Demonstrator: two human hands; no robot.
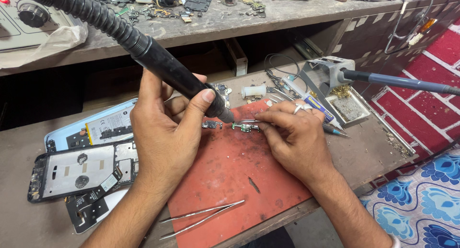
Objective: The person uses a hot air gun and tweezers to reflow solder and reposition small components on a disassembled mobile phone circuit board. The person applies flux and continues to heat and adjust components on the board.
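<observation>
Head view: my left hand (pixel 165 128) grips the black hot-air wand (pixel 177 80) like a pen, nozzle tip angled down just above the small green board (pixel 245 127), close enough for the heat to land on one spot. My right hand (pixel 294 138) pinches thin tweezers (pixel 249 121) that press on the board, pinning it flat so it cannot shift. The board lies on the red mat (pixel 235 181), which shields the counter (pixel 364 152). Spare tweezers (pixel 203 217) rest at the mat's near edge. An opened phone (pixel 81 171) sits left, a soldering iron (pixel 397 81) parked in its stand, right.
</observation>
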